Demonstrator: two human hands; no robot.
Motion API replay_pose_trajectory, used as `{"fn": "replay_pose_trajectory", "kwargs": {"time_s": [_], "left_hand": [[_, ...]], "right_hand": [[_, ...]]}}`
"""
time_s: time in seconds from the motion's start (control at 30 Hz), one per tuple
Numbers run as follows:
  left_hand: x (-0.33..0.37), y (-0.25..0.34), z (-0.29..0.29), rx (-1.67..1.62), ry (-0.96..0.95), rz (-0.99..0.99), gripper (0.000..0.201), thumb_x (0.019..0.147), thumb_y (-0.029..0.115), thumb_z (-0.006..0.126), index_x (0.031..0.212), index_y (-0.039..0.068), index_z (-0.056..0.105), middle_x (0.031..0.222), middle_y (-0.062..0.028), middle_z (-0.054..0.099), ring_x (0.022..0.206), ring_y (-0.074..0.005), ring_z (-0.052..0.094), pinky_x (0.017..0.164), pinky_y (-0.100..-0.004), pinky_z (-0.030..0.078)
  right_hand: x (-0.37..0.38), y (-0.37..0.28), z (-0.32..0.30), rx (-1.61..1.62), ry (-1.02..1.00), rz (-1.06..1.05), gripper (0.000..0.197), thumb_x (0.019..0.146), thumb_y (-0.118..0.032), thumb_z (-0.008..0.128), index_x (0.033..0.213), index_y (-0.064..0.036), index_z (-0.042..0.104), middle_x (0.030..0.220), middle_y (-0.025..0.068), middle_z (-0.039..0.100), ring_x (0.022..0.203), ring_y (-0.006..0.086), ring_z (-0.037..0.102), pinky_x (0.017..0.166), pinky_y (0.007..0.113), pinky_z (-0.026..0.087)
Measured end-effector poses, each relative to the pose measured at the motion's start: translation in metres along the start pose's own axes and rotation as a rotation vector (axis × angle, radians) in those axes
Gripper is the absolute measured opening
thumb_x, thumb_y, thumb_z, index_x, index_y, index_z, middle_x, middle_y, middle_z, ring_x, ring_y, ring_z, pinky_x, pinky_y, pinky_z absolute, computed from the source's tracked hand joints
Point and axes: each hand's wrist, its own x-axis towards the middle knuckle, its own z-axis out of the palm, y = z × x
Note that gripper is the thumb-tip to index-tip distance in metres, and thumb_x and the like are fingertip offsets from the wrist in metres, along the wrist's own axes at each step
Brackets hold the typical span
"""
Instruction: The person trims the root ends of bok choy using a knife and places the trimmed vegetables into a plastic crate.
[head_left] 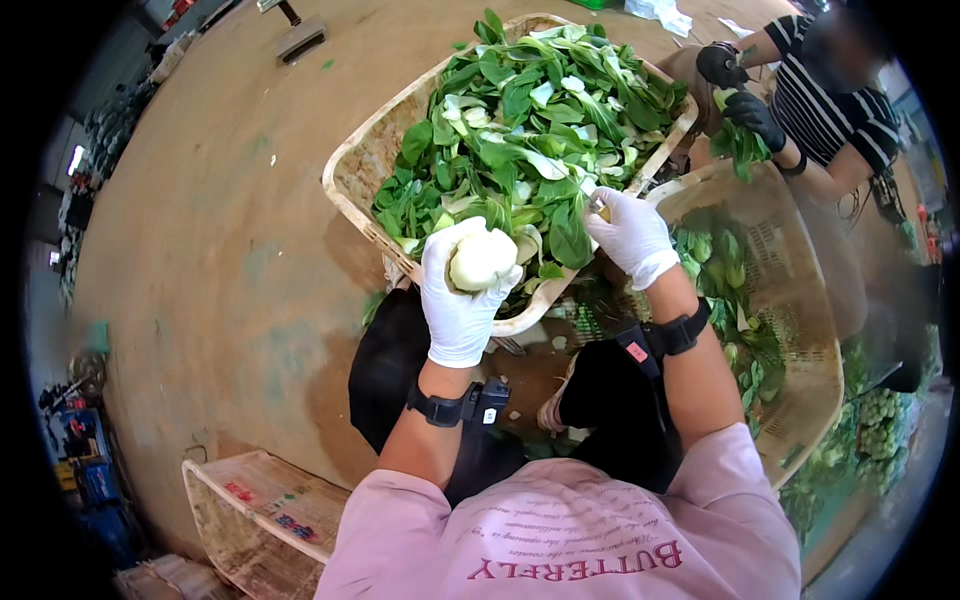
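My left hand (455,318), in a white glove, is closed around a head of bok choy (483,259). Its pale, rounded base faces up toward me. My right hand (636,240), gloved in white too, grips a small knife (597,204); the fingers hide most of the handle, and the thin blade is hard to make out against the leaves. Both hands are over the near edge of a large cream plastic crate (350,200), apart from each other. Loose green bok choy leaves (520,100) are heaped in that crate.
On my right stands a second cream crate (810,350) holding heads of greens (755,350). Beyond it, a co-worker in black gloves (755,120) holds bok choy. Another crate (225,510) lies at lower left. A scale (300,40) stands on the brown floor (200,270).
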Motion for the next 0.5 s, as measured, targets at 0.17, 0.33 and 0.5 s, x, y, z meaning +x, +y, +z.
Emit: {"fn": "replay_pose_trajectory", "kwargs": {"time_s": [0.17,0.33,0.5], "left_hand": [[0.001,-0.001,0.001,0.025,-0.06,-0.017,0.056,0.065,0.021,0.083,0.111,0.007,0.053,0.108,-0.0081,0.052,0.1,-0.0222,0.053,0.089,-0.0328,0.044],[0.04,-0.017,0.01,0.014,-0.031,-0.393,0.081,0.08,0.017,0.07,0.142,0.001,0.021,0.136,-0.0142,0.039,0.122,-0.022,0.04,0.104,-0.0304,0.03],[0.066,-0.001,0.007,0.198,0.288,0.012,0.074,0.086,0.012,0.058,0.145,0.004,0.014,0.15,-0.0151,0.017,0.138,-0.0258,0.018,0.111,-0.0373,0.016]], "right_hand": [[-0.016,-0.01,0.0,0.732,-0.139,-0.078,0.018,0.082,-0.021,0.059,0.091,-0.0048,0.061,0.07,0.0107,0.06,0.062,0.0183,0.057,0.061,0.029,0.045],[-0.018,-0.01,-0.012,0.655,-0.074,-0.172,0.021,0.084,-0.023,0.058,0.092,-0.0039,0.061,0.071,0.01,0.061,0.065,0.0173,0.058,0.063,0.029,0.046],[-0.048,0.012,-0.055,0.89,0.036,-0.071,0.021,0.084,-0.013,0.063,0.101,-0.0028,0.061,0.078,0.0014,0.06,0.073,0.0061,0.054,0.068,0.022,0.045]]}}
